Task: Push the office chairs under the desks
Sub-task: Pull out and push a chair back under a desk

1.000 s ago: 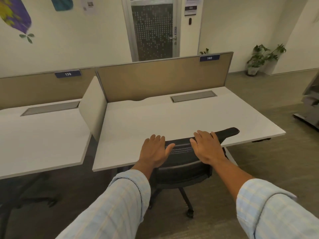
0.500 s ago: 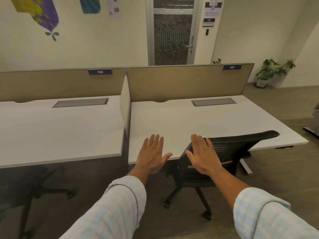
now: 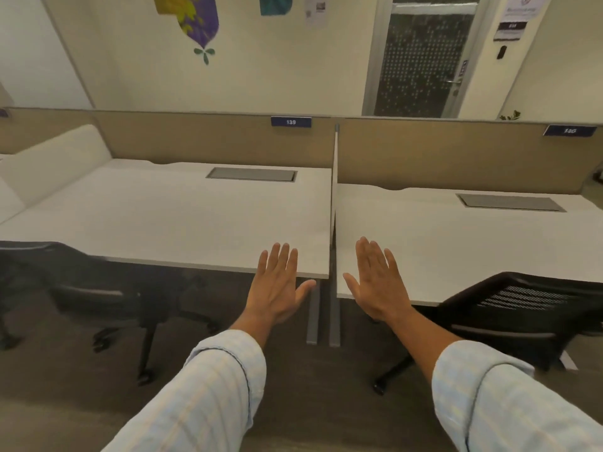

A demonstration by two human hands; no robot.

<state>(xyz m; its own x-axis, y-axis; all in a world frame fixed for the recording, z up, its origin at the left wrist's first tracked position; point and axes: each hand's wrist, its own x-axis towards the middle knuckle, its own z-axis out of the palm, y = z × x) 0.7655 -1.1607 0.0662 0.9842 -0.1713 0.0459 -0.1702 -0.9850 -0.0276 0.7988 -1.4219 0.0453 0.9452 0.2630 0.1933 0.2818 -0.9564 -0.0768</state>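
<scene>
Two white desks stand side by side: desk 139 point(image 3: 182, 220) on the left and desk 140 point(image 3: 456, 243) on the right. A black mesh office chair point(image 3: 522, 305) sits tucked partly under the right desk's front edge. Another black chair point(image 3: 91, 288) sits under the left desk, blurred. My left hand point(image 3: 277, 285) and my right hand point(image 3: 378, 282) are held out flat, fingers apart, in front of the gap between the desks. Neither hand touches a chair.
A tan partition point(image 3: 424, 154) runs behind both desks, with a white divider point(image 3: 334, 190) between them. Grey desk legs point(image 3: 321, 318) stand in the gap. A glass door point(image 3: 424, 57) is in the far wall. Dark carpet lies in front.
Both hands have come off the right chair's backrest, which stays under desk 140. The view has swung left, bringing desk 139 and its chair into the middle and left.
</scene>
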